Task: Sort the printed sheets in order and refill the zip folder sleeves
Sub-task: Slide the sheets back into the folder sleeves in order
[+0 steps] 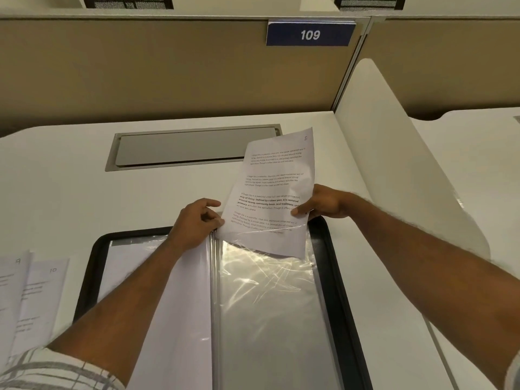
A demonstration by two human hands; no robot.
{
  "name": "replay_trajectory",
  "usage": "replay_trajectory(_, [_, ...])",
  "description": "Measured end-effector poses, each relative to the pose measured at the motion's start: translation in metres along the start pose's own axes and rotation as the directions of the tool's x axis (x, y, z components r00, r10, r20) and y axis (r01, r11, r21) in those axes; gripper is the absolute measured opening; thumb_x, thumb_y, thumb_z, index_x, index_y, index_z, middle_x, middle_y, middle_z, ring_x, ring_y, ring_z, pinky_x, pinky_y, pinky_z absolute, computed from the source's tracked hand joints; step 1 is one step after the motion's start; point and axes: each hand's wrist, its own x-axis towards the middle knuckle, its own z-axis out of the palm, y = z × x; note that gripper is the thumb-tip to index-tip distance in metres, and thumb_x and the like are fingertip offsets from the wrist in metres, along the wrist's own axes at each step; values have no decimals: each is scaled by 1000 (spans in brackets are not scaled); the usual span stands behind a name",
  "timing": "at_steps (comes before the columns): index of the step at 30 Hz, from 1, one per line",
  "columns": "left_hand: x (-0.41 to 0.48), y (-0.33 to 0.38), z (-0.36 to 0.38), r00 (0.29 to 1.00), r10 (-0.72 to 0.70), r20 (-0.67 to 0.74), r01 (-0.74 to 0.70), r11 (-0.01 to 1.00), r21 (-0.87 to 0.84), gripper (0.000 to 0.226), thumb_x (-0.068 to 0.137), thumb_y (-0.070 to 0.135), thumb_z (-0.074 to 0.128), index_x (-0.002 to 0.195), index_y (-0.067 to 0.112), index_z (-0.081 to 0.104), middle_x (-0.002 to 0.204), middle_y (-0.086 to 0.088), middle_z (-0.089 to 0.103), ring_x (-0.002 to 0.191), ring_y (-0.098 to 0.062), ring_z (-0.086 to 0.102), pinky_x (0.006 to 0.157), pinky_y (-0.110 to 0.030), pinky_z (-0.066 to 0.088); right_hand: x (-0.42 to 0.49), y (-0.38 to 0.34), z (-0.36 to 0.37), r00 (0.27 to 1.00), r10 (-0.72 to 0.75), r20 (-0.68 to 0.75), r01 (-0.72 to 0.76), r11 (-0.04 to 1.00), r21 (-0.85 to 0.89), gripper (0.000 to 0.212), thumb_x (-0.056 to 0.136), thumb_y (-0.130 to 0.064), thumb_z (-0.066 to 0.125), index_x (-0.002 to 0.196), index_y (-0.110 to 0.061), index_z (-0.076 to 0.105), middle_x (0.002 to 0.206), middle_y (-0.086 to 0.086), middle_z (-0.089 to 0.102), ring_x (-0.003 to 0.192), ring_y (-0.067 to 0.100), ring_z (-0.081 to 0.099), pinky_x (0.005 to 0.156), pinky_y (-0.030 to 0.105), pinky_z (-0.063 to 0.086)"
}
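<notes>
A black zip folder (337,277) lies open on the white desk, its clear sleeves spread flat. A printed sheet marked 5 (275,187) stands tilted over the right-hand sleeve (270,299), its lower edge tucked into the sleeve's top opening. My right hand (320,204) pinches the sheet's right edge. My left hand (197,220) pinches the top edge of the sleeve at the folder's spine, beside the sheet's lower left corner. The left-hand sleeve (157,291) holds white paper.
Loose printed sheets marked 9 (14,277) and 10 (45,288) lie at the desk's left edge. A grey cable hatch (185,147) is set into the desk behind the folder. A white divider panel (394,164) rises on the right; a beige partition carries a 109 sign (309,34).
</notes>
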Motion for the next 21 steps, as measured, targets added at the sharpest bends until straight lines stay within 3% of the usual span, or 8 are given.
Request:
replay_trajectory(5, [-4,1,-2,997,-12,79,5,995,95,41,79,11,81,114,19,62,78,3,72,67,0,62,71,-18,46,1,3,-4,1000,15,18,-14,1000,-14,52,83,3,72,132,-5,57,125,12,68,113,31,66,91,43,57])
replay_trajectory(10, [-10,-3,-3,993,111,34,-116,938,326,23,84,31,77,104,29,66,92,14,61,81,-6,60,87,-41,51,1,-6,4,999,53,9,-52,990,-133,47,83,-4,75,127,-10,61,121,7,70,107,26,68,81,34,58])
replay_trajectory(14, [-20,-8,6,979,196,60,-200,852,484,21,83,51,70,97,35,68,95,12,51,89,-8,52,90,-38,40,4,-7,12,985,31,-171,-47,995,-91,40,85,-28,76,122,-15,65,112,3,72,96,21,69,70,29,55])
replay_trajectory(17, [-24,-9,11,976,215,17,-188,810,555,19,84,51,70,96,36,69,101,9,45,97,-10,45,89,-37,32,9,-4,18,936,-10,-353,37,997,70,29,90,-20,71,116,-7,65,114,10,71,93,22,71,74,34,61])
replay_trajectory(21, [-25,-7,16,976,220,4,-182,797,576,8,85,37,73,90,32,70,104,8,45,102,-14,44,89,-37,29,9,-2,22,926,-41,-376,34,999,-27,13,91,-14,69,104,-10,67,112,11,72,90,24,70,80,38,60])
